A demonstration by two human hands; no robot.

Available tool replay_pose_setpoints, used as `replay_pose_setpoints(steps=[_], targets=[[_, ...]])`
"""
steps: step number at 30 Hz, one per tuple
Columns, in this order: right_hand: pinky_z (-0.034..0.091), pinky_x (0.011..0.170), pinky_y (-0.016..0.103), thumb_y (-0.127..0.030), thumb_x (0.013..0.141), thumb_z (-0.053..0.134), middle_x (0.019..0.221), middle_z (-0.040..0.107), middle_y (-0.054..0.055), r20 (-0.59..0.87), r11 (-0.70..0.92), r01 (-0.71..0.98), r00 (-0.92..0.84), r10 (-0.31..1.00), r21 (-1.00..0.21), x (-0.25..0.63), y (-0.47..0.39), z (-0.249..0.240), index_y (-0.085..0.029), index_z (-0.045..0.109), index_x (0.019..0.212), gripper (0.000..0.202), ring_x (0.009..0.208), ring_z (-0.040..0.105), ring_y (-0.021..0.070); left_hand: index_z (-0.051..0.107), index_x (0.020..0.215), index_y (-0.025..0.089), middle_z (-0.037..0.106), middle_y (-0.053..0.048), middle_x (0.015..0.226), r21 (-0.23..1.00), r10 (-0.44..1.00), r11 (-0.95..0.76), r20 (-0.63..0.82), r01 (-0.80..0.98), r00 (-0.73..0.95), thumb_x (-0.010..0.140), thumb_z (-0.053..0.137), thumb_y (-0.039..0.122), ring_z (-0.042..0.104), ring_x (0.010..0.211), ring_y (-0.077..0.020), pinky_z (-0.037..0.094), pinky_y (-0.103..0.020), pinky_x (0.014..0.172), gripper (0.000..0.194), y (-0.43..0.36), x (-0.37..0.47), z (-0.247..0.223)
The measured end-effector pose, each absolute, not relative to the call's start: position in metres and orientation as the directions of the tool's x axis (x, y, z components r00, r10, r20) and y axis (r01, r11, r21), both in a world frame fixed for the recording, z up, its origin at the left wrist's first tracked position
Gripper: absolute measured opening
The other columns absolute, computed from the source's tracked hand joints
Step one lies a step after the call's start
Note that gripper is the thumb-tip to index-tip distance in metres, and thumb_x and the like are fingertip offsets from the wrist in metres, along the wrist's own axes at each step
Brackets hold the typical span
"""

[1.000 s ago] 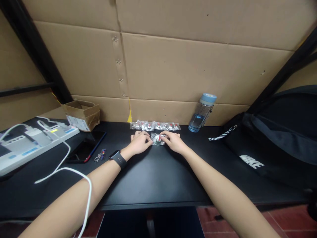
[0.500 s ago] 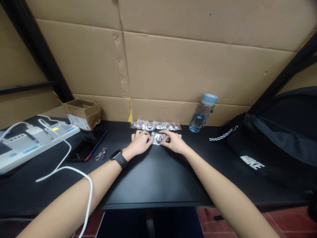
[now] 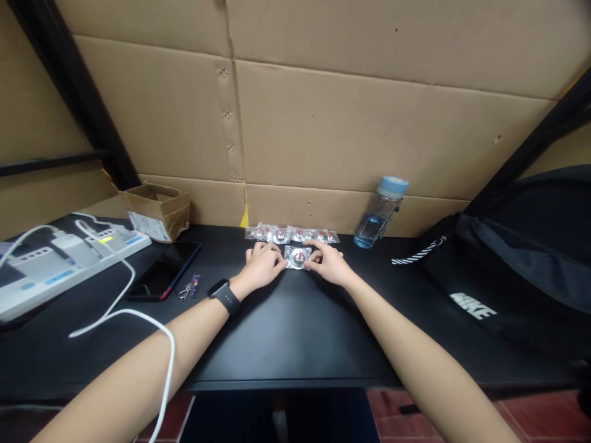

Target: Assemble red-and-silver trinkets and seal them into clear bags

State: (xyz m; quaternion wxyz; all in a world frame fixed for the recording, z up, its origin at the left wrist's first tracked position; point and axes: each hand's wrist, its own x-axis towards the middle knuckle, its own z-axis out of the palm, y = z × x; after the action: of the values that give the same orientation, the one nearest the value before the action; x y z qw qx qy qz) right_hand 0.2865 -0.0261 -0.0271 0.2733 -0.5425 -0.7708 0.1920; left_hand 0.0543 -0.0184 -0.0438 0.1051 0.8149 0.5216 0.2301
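A small clear plastic packet (image 3: pixel 297 257) lies on the black table, with a round silver piece and a bit of red inside; its exact kind is too small to tell. At its left edge my left hand (image 3: pixel 263 266), below a black wristband, grips it with thumb and fingertips. My right hand (image 3: pixel 329 263) pinches the right edge between thumb and index finger, the other fingers curled. Just behind, similar packets (image 3: pixel 281 234) overlap in a row along the foot of the cardboard wall.
To the left are a white power strip (image 3: pixel 92 266) with cables, an open cardboard box (image 3: pixel 159 209), a dark phone (image 3: pixel 164 271) and a keychain (image 3: pixel 191 287). A blue-lidded water bottle (image 3: pixel 381 212) and a black backpack (image 3: pixel 517 264) stand right. A white cable (image 3: pixel 170 351) crosses my left forearm.
The fingers of my right hand have shifted slightly on the packet's edge, baring more of it. The whole view has drifted a little; the row of packets has stayed put.
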Motion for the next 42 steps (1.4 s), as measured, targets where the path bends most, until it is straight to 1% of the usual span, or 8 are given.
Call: replay_pose_setpoints(steps=[5,12,18,25,29,34,38,42], targets=[[0.031,0.085,0.035,-0.027,0.084,0.07,0.084,0.077,-0.003,0.265,0.348,0.759,-0.236,0.935,-0.551,0.29,-0.022,-0.031,-0.032,0.062,0.125,0.042,0.086,0.068,0.0197,0.073,0.087,0.027,0.066,-0.005,0.117,0.41,0.893,-0.443,0.276,0.797,0.355,0.096,0.051,0.047,0.047,0.115,-0.0324,0.035,-0.054,0.097,0.03,-0.021,0.054,-0.043],[0.022,0.079,0.032,-0.023,0.086,0.067,0.083,0.077,0.0,0.347,0.323,0.838,-0.173,0.922,-0.439,0.301,-0.001,-0.035,-0.032,0.065,0.123,0.038,0.092,0.066,0.024,0.07,0.087,0.027,0.065,-0.006,0.117,0.391,0.89,-0.451,0.268,0.803,0.369,0.091,0.057,0.041,0.046,0.117,-0.033,0.035,-0.053,0.098,0.019,-0.022,0.054,-0.043],[0.02,0.077,0.032,-0.026,0.085,0.071,0.082,0.075,0.001,0.365,0.312,0.895,-0.188,0.912,-0.318,0.294,0.024,-0.028,-0.033,0.067,0.123,0.039,0.092,0.064,0.0253,0.068,0.088,0.027,0.064,-0.006,0.117,0.372,0.883,-0.463,0.27,0.804,0.384,0.089,0.059,0.037,0.045,0.119,-0.0336,0.035,-0.052,0.097,0.013,-0.025,0.055,-0.043],[0.019,0.077,0.032,-0.032,0.081,0.077,0.098,0.072,0.003,0.342,0.217,0.949,-0.13,0.931,-0.228,0.285,0.046,-0.026,-0.03,0.067,0.117,0.038,0.096,0.061,0.0251,0.067,0.091,0.026,0.063,-0.005,0.118,0.352,0.879,-0.471,0.261,0.809,0.399,0.09,0.059,0.037,0.044,0.12,-0.0315,0.036,-0.049,0.096,0.014,-0.029,0.054,-0.04],[0.022,0.077,0.033,-0.032,0.082,0.075,0.108,0.069,0.005,0.411,0.244,0.954,-0.154,0.899,-0.176,0.285,0.042,-0.029,-0.03,0.066,0.118,0.037,0.101,0.059,0.0258,0.065,0.092,0.025,0.062,-0.005,0.117,0.331,0.866,-0.495,0.269,0.804,0.422,0.091,0.057,0.036,0.044,0.12,-0.0308,0.036,-0.048,0.096,0.014,-0.032,0.054,-0.038],[0.029,0.081,0.036,-0.032,0.087,0.067,0.114,0.066,0.007,0.419,0.277,0.943,-0.18,0.89,-0.183,0.292,0.019,-0.029,-0.027,0.065,0.117,0.03,0.108,0.059,0.028,0.063,0.095,0.025,0.062,-0.005,0.115,0.29,0.85,-0.52,0.272,0.804,0.451,0.092,0.056,0.037,0.048,0.117,-0.0307,0.039,-0.047,0.093,0.015,-0.035,0.053,-0.036],[0.035,0.088,0.04,-0.029,0.091,0.059,0.119,0.065,0.008,0.342,0.317,0.931,-0.243,0.908,-0.182,0.298,-0.017,-0.028,-0.026,0.066,0.114,0.023,0.114,0.057,0.0284,0.062,0.098,0.024,0.062,-0.005,0.111,0.238,0.832,-0.546,0.266,0.803,0.487,0.093,0.054,0.037,0.055,0.109,-0.0289,0.042,-0.047,0.091,0.016,-0.039,0.052,-0.034],[0.042,0.095,0.044,-0.037,0.095,0.056,0.129,0.062,0.01,0.223,0.421,0.896,-0.385,0.895,-0.142,0.303,-0.068,-0.023,-0.027,0.063,0.124,0.032,0.115,0.059,0.0279,0.061,0.102,0.024,0.064,-0.006,0.112,0.196,0.823,-0.561,0.238,0.805,0.516,0.094,0.053,0.037,0.06,0.105,-0.0282,0.046,-0.047,0.092,0.017,-0.04,0.049,-0.029]])
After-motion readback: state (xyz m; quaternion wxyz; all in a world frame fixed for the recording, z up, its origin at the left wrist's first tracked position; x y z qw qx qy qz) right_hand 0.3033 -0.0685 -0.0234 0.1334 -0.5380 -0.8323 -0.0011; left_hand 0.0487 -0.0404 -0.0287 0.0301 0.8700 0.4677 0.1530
